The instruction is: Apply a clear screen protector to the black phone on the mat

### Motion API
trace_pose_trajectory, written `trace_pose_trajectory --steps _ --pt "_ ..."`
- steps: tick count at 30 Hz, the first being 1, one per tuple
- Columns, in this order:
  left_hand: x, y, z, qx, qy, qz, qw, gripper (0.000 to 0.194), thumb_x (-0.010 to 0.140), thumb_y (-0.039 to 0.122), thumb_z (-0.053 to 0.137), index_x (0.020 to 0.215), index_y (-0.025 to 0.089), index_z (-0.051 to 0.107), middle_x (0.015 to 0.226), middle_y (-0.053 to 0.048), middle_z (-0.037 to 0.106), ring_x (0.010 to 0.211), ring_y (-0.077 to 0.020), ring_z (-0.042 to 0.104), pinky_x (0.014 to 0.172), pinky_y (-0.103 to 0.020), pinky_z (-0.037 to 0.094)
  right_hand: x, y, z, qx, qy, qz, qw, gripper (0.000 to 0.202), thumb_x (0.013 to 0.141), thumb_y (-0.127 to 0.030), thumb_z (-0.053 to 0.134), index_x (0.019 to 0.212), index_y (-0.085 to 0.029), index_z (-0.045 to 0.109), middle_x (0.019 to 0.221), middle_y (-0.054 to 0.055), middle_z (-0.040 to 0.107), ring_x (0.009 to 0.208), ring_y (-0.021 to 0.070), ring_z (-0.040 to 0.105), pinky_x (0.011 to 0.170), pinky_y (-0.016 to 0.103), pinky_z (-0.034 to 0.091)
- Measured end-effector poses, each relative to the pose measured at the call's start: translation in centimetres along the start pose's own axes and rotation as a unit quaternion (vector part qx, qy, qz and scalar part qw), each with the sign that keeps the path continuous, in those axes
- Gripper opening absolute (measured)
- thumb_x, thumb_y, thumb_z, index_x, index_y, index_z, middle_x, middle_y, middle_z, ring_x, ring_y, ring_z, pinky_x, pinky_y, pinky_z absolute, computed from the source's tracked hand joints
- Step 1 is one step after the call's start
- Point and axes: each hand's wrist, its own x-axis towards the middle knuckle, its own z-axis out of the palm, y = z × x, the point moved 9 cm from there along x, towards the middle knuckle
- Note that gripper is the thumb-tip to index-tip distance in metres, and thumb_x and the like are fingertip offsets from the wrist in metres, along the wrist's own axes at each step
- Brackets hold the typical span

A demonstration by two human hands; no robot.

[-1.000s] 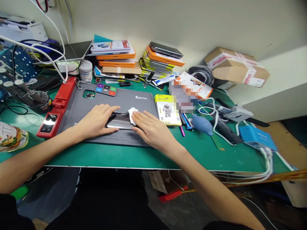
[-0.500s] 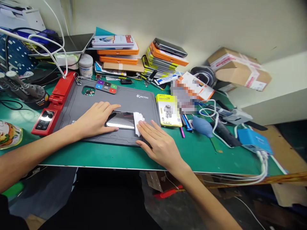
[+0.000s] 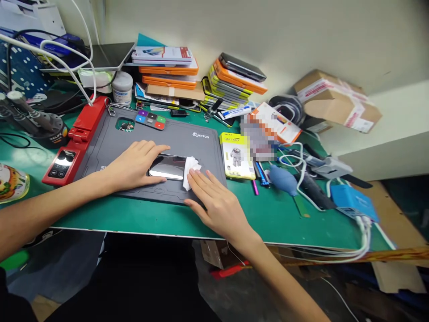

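A smartphone (image 3: 167, 167) lies screen up on a dark grey work mat (image 3: 181, 138), its glass reflecting light. My left hand (image 3: 136, 164) grips the phone's left end, thumb along the near edge and fingers along the far edge. Over the phone's right end lies a white wipe (image 3: 191, 172), slightly crumpled. The fingers of my right hand (image 3: 216, 199) are stretched out and press the wipe flat against the glass, with the thumb apart from them. The wipe and fingertips hide the phone's right end.
A red device (image 3: 75, 143) with a small display borders the mat's left side. Stacked orange cases (image 3: 169, 70) stand behind. To the right are a yellow-and-white package (image 3: 236, 156), a blue air blower (image 3: 283, 179) and a blue charger (image 3: 355, 201) with white cables.
My right hand has slid a little to the left along the phone with the wipe. My left hand keeps its hold on the phone. The view has shifted slightly.
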Motion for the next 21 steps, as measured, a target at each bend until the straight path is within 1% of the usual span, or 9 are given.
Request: trace_pose_trajectory --steps 2,4,7,9,12,14,16,19,21 --pt "0.0 -0.1 -0.1 -0.003 0.004 -0.002 1.000 0.079 0.104 0.062 0.070 0.163 0.016 0.046 0.133 -0.017 0.068 0.121 -0.0364 0.063 0.107 -0.045 0.046 1.0 0.1 0.3 0.007 -0.009 -0.004 1.000 0.061 0.115 -0.038 0.058 0.170 -0.013 0.050 0.164 0.020 0.060 0.154 0.0330 0.060 0.133 0.061 0.047" --pt "-0.1 -0.2 -0.1 -0.006 0.009 -0.004 1.000 0.079 0.104 0.064 0.069 0.163 0.017 0.045 0.133 -0.017 0.068 0.121 -0.0364 0.063 0.106 -0.045 0.046 2.3 -0.1 0.8 0.012 -0.016 -0.017 1.000 0.060 0.115 -0.041 0.056 0.165 -0.009 0.055 0.165 0.021 0.059 0.155 0.0334 0.059 0.135 0.060 0.045" --pt "-0.2 -0.3 0.1 -0.013 0.009 0.001 1.000 0.083 0.102 0.068 0.070 0.163 0.017 0.045 0.135 -0.017 0.068 0.125 -0.0370 0.063 0.108 -0.045 0.046 3.8 -1.1 1.3 0.001 -0.014 -0.031 0.999 0.064 0.114 -0.047 0.059 0.161 -0.003 0.059 0.164 0.024 0.059 0.156 0.0351 0.058 0.137 0.057 0.041" --pt "-0.3 -0.2 0.2 -0.020 0.010 0.011 1.000 0.086 0.102 0.071 0.069 0.163 0.016 0.046 0.138 -0.019 0.068 0.129 -0.0378 0.062 0.110 -0.046 0.045 4.2 -1.8 1.4 -0.011 -0.009 -0.044 0.999 0.068 0.112 -0.051 0.062 0.161 -0.003 0.059 0.163 0.025 0.060 0.156 0.0356 0.058 0.138 0.056 0.040" --pt "-0.3 0.0 0.2 -0.043 0.020 0.015 0.999 0.075 0.111 0.068 0.053 0.162 0.013 0.048 0.144 -0.020 0.068 0.135 -0.0377 0.061 0.113 -0.048 0.044 4.1 -2.8 1.3 -0.011 -0.009 -0.082 0.997 0.066 0.112 -0.050 0.061 0.160 -0.004 0.059 0.162 0.023 0.062 0.155 0.0340 0.060 0.137 0.055 0.042" --pt "-0.3 -0.2 -0.1 -0.065 0.034 0.001 0.997 0.063 0.118 0.058 0.037 0.159 0.013 0.052 0.147 -0.020 0.068 0.138 -0.0363 0.060 0.116 -0.050 0.043 3.9 -3.0 1.1 -0.011 -0.004 -0.101 0.995 0.061 0.114 -0.045 0.060 0.158 -0.003 0.061 0.161 0.022 0.064 0.153 0.0332 0.062 0.134 0.055 0.046" --pt "-0.4 -0.4 -0.7 -0.090 0.057 -0.021 0.994 0.058 0.119 0.049 0.028 0.155 0.014 0.057 0.145 -0.018 0.071 0.140 -0.0343 0.060 0.119 -0.051 0.042 3.7 -2.9 0.7 -0.019 0.007 -0.108 0.994 0.056 0.114 -0.041 0.060 0.155 -0.003 0.063 0.158 0.022 0.067 0.151 0.0327 0.064 0.132 0.054 0.049" --pt "-0.6 -0.8 -1.8 -0.144 0.099 -0.059 0.983 0.056 0.118 0.044 0.026 0.149 0.014 0.062 0.136 -0.014 0.077 0.138 -0.0317 0.061 0.120 -0.051 0.041 2.9 -2.5 0.2 -0.036 0.021 -0.108 0.993 0.051 0.114 -0.036 0.061 0.153 -0.003 0.064 0.155 0.022 0.070 0.145 0.0323 0.069 0.128 0.055 0.055" --pt "-0.9 -1.5 -2.4 -0.208 0.134 -0.092 0.964 0.056 0.118 0.044 0.026 0.144 0.015 0.066 0.130 -0.012 0.079 0.133 -0.0292 0.064 0.119 -0.049 0.042 2.0 -1.9 -0.2 -0.046 0.027 -0.105 0.993 0.050 0.113 -0.032 0.064 0.153 -0.002 0.063 0.153 0.022 0.072 0.142 0.0331 0.072 0.124 0.056 0.059"
